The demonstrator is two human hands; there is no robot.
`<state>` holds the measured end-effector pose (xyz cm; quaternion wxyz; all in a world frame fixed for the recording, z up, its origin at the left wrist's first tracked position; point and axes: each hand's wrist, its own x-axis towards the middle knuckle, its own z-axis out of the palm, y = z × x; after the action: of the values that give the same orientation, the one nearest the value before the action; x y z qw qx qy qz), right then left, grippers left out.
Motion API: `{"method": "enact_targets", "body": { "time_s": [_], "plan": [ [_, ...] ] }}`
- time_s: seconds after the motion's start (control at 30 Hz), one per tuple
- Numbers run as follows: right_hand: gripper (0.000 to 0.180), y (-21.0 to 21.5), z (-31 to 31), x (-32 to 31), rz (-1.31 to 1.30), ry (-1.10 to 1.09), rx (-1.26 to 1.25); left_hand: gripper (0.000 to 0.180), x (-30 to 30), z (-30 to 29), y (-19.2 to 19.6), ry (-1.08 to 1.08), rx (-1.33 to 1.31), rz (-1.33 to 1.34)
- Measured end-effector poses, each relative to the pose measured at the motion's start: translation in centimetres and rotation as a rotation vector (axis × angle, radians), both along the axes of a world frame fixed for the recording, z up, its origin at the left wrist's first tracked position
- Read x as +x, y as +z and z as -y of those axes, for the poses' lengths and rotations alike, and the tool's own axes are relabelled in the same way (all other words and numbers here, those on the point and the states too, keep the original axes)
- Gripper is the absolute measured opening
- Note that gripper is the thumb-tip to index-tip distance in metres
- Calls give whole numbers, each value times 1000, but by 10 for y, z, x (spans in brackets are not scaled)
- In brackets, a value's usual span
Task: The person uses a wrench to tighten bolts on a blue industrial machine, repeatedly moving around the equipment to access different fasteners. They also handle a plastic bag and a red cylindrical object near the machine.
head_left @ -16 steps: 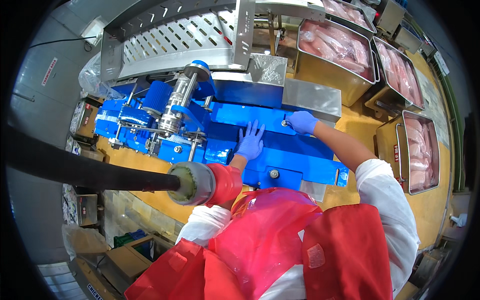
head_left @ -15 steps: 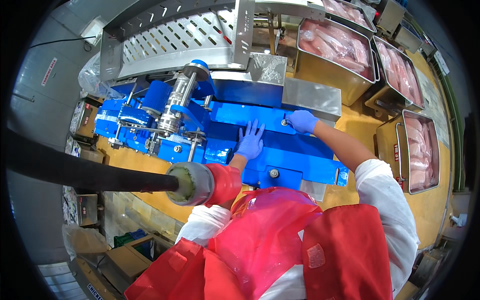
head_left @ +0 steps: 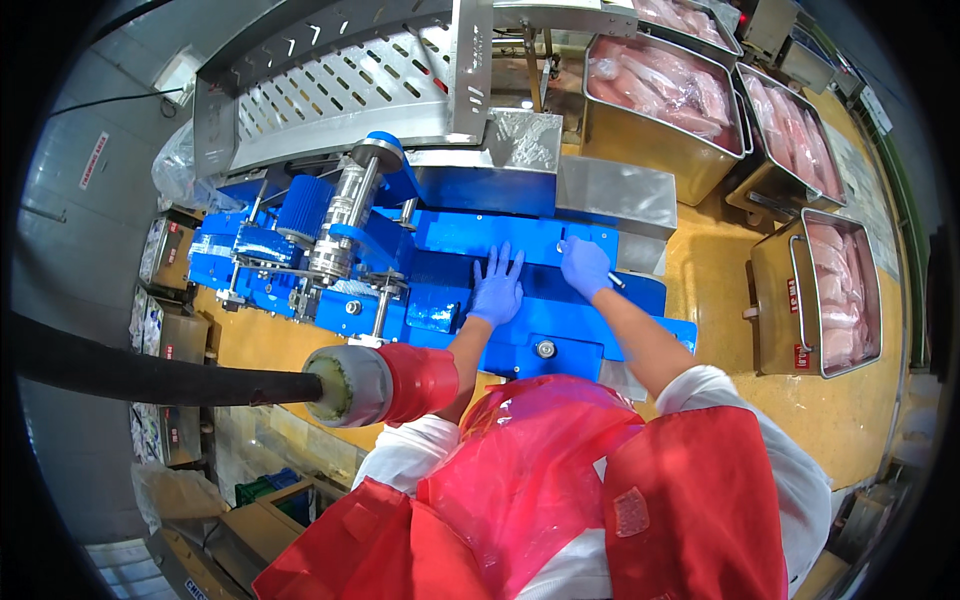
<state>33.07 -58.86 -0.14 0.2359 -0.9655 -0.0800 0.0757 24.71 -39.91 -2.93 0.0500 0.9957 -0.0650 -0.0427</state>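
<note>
Left hand (head_left: 497, 290): spread, palm down on the blue machine (head_left: 455, 235).
Right hand (head_left: 584, 267): curled round a slim tool (head_left: 617, 281); exact grip hidden.
Tool: over the machine, pale end jutting from the hand's right side.
Bolt (head_left: 545, 349): machine's near side, by the red apron (head_left: 530, 450).
Tubs (head_left: 640, 140): right, holding pink meat (head_left: 665, 85).

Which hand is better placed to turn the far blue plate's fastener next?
Probably the right hand: it's at the fastener, gripping a slim tool; the left hand lies open, farther away.
</note>
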Motion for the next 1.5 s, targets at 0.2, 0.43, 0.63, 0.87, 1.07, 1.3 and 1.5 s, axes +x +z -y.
{"method": "enact_targets", "body": {
  "time_s": [0.2, 0.43, 0.63, 0.87, 1.07, 1.3, 1.5],
  "plan": [
    [38, 8, -11, -7, -72, -145, 29, 68, 1, 1, 5, -5, 32, -43],
    [52, -10, 38, 11, -242, 269, 272, 69, -17, -2, 3, 43, -101, 16],
    [60, -23, 32, 4, -106, 66, 194, 76, -72, 22, -7, -130, -222, 219],
    [61, -8, 5, -17, -23, -111, 96, 73, -61, 19, -33, -274, -235, 331],
    [55, -45, 60, 32, 27, 302, -12, 72, -22, 27, -6, -413, -3, -60],
    [50, 28, 114, -61, -113, 99, 90, 71, -30, -21, 13, -410, 66, -126],
    [73, 10, 122, -131, -88, 208, 80, 58, -33, -58, 24, -264, 80, -150]
  ]
}}
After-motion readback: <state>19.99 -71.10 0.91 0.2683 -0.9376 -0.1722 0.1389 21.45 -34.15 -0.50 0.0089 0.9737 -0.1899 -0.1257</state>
